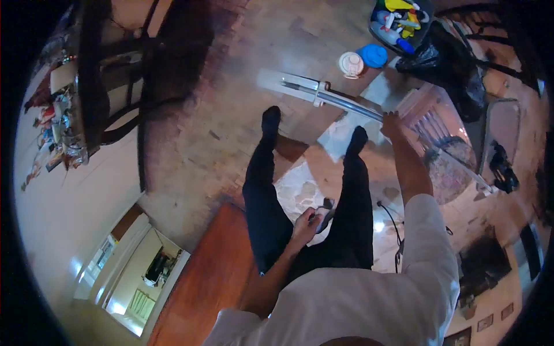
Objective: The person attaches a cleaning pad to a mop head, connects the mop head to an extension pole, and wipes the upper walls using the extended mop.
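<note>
My right hand [391,126] is wrapped round a long silvery metal pole [352,105], held out over the floor. At the pole's far end is a bracket with a flat white head [280,82], partly washed out by glare. My left hand [306,226] is closed between my thighs on a small pale object with a dark end [325,214]; its kind I cannot make out. Behind my right forearm stands a pinkish translucent container [441,104]. A thin pale rod [461,164] slants across below it; whether it joins the pole I cannot tell.
I sit on a reddish wooden bench [202,277]. Ahead are a white round lid-like item [351,64], a blue one [374,56], a tub of bottles [372,14] and a black plastic bag [444,69]. A black cable [398,230] lies to my right. Dark chairs [121,55] stand left.
</note>
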The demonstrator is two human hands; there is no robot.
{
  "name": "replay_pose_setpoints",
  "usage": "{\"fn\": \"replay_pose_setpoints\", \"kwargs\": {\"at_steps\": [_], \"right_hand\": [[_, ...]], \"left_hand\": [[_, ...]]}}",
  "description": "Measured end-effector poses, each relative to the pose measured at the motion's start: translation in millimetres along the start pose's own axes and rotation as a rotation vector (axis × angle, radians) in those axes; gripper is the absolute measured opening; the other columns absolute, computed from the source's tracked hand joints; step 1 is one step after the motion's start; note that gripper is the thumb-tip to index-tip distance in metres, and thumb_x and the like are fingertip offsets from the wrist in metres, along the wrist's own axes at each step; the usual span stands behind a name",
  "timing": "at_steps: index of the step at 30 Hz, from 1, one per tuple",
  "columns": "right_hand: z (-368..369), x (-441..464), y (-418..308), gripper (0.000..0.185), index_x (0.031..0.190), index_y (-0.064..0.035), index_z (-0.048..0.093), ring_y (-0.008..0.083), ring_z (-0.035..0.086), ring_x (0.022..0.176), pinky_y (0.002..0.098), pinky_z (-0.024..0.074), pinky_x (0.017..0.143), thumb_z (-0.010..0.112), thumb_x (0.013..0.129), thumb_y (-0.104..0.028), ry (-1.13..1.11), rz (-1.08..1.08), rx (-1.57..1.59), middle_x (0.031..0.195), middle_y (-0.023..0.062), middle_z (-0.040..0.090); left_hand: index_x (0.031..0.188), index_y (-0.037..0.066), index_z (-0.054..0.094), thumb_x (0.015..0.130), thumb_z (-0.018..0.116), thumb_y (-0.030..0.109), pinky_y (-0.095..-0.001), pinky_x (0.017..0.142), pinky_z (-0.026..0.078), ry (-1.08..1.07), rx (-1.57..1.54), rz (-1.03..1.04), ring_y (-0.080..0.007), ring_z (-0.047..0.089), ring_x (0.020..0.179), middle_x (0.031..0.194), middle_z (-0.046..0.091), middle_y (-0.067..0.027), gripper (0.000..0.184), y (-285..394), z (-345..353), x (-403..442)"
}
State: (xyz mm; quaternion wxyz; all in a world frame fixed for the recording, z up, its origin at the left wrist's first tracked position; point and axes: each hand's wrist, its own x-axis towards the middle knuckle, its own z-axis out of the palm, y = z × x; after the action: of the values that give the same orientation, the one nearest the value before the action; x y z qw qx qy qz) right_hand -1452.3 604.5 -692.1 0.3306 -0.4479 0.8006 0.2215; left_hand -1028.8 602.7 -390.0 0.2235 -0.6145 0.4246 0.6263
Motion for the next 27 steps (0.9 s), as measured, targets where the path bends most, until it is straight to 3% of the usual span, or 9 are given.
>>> {"fn": "replay_pose_setpoints", "kwargs": {"at_steps": [1,5,7,9,12,13,18,21,27], "right_hand": [[1.6,0.6,-3.4,0.063,0.144,-0.0189,0.054,0.0355,0.049,0.140,0.0639,0.0368,0.115,0.074,0.086,-0.034,-0.049,0.011,-0.081,0.144,0.0111,0.057],[-15.6,0.1,-6.5,0.060,0.141,-0.0144,0.057,0.0366,0.055,0.134,0.0593,0.0431,0.111,0.074,0.087,-0.036,-0.116,0.046,0.031,0.138,0.0146,0.063],[-17.2,-7.0,4.3,0.064,0.131,-0.0046,0.064,0.0401,0.065,0.118,0.0527,0.0511,0.102,0.077,0.084,-0.046,-0.221,-0.183,0.275,0.125,0.0224,0.069],[-42.5,-51.1,0.5,0.069,0.130,-0.0020,0.064,0.0410,0.069,0.110,0.0479,0.0533,0.099,0.075,0.085,-0.053,0.009,-0.212,0.404,0.119,0.0243,0.071],[-137.2,-131.5,-17.3,0.071,0.126,-0.0027,0.068,0.0387,0.069,0.112,0.0475,0.0546,0.096,0.076,0.083,-0.059,-0.053,-0.190,0.377,0.120,0.0242,0.071],[-139.1,-143.9,-18.6,0.071,0.123,-0.0032,0.070,0.0379,0.070,0.111,0.0468,0.0551,0.095,0.076,0.082,-0.060,-0.070,-0.183,0.396,0.118,0.0242,0.072],[-193.1,-247.5,-17.6,0.055,0.108,0.0016,0.074,0.0279,0.073,0.082,0.0432,0.0575,0.079,0.083,0.082,-0.047,-0.274,-0.287,0.756,0.089,0.0187,0.075],[-231.5,-307.8,-15.0,0.048,0.111,0.0009,0.072,0.0174,0.068,0.069,0.0323,0.0533,0.061,0.084,0.083,-0.037,-0.198,-0.439,0.836,0.084,0.0099,0.071],[-332.6,-428.4,-18.9,0.045,0.117,-0.0022,0.067,0.0093,0.056,0.063,0.0279,0.0454,0.054,0.081,0.089,-0.035,-0.195,-0.607,1.115,0.083,0.0021,0.064]], "left_hand": [[0.110,0.004,0.060,0.102,0.065,0.026,-0.0347,0.080,0.050,0.065,-0.099,0.081,-0.0161,0.059,0.086,0.091,0.065,-0.0076,0.023,-6.5,5.1,0.7],[0.113,0.004,0.058,0.104,0.062,0.024,-0.0323,0.083,0.049,0.069,-0.161,0.262,-0.0148,0.057,0.089,0.096,0.065,-0.0074,0.023,-5.8,24.1,-5.6],[0.115,0.005,0.059,0.103,0.063,0.023,-0.0342,0.080,0.050,0.074,-0.071,0.243,-0.0162,0.060,0.087,0.095,0.066,-0.0075,0.022,-11.3,26.6,-8.9],[0.120,0.009,0.059,0.103,0.062,0.017,-0.0354,0.071,0.051,0.150,-0.023,0.385,-0.0174,0.062,0.077,0.089,0.067,-0.0079,0.019,-37.6,31.4,-0.6],[0.121,0.009,0.058,0.103,0.059,0.014,-0.0343,0.064,0.049,0.288,-0.272,0.454,-0.0160,0.058,0.070,0.085,0.066,-0.0084,0.018,26.8,23.8,-55.2],[0.125,0.008,0.057,0.104,0.058,0.012,-0.0329,0.072,0.050,0.219,-0.253,0.422,-0.0157,0.060,0.080,0.096,0.067,-0.0080,0.022,32.5,18.4,-65.1],[0.125,0.006,0.066,0.103,0.057,0.010,-0.0320,0.092,0.051,0.258,-0.038,0.729,-0.0183,0.064,0.102,0.114,0.070,-0.0081,0.024,45.1,14.2,-86.3],[0.117,0.003,0.072,0.100,0.057,0.002,-0.0312,0.089,0.051,0.505,-0.143,0.811,-0.0198,0.067,0.096,0.105,0.073,-0.0115,0.023,61.0,15.9,-101.6],[0.116,0.004,0.073,0.098,0.058,-0.001,-0.0258,0.072,0.047,0.559,-0.450,0.788,-0.0097,0.059,0.082,0.097,0.069,-0.0039,0.024,93.5,-5.3,-126.9]]}}
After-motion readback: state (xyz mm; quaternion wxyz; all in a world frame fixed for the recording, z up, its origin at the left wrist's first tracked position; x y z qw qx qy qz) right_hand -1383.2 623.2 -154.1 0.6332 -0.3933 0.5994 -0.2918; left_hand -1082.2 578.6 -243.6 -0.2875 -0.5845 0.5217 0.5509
